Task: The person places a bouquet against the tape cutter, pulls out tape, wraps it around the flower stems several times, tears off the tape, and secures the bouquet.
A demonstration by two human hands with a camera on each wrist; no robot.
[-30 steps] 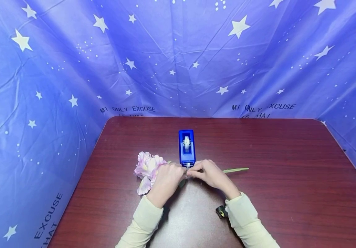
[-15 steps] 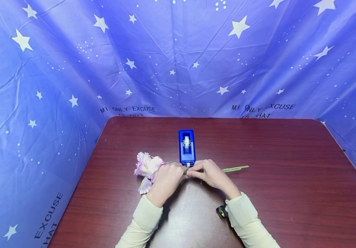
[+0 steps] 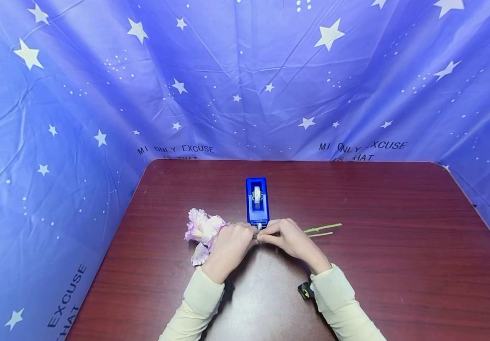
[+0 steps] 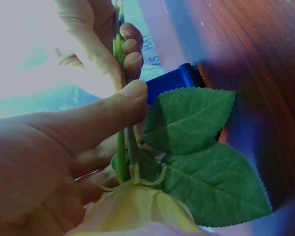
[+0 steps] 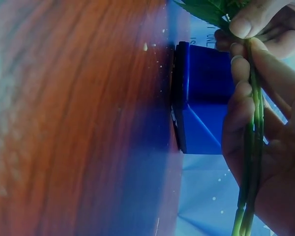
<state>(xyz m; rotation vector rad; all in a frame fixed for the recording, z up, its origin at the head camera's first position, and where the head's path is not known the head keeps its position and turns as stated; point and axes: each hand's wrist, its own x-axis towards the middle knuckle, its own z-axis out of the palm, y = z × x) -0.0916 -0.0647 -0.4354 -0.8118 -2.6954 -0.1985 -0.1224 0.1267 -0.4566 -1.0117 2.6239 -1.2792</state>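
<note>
Pink and white flowers (image 3: 202, 229) lie left of the left hand (image 3: 233, 244), their green stems (image 3: 323, 228) showing past the right hand (image 3: 289, 239). In the left wrist view the left hand (image 4: 83, 142) pinches the stems just below a bloom (image 4: 137, 209), beside green leaves (image 4: 214, 182). The right hand (image 5: 280, 147) holds the same stems (image 5: 254, 147) between thumb and fingers, close to the left fingertips. A blue tape dispenser (image 3: 257, 201) stands directly behind both hands, its front end near the fingertips.
The dark red wooden table (image 3: 398, 213) reaches back to a blue curtain (image 3: 245, 85) with white stars, which also hangs at both sides. A small black object (image 3: 305, 291) sits at the right sleeve's cuff.
The stem ends right of the right hand have spread apart, one tilting upward. The flowers have shifted slightly, and a leaf below the left fingers no longer shows. Both hands stay nearly in place.
</note>
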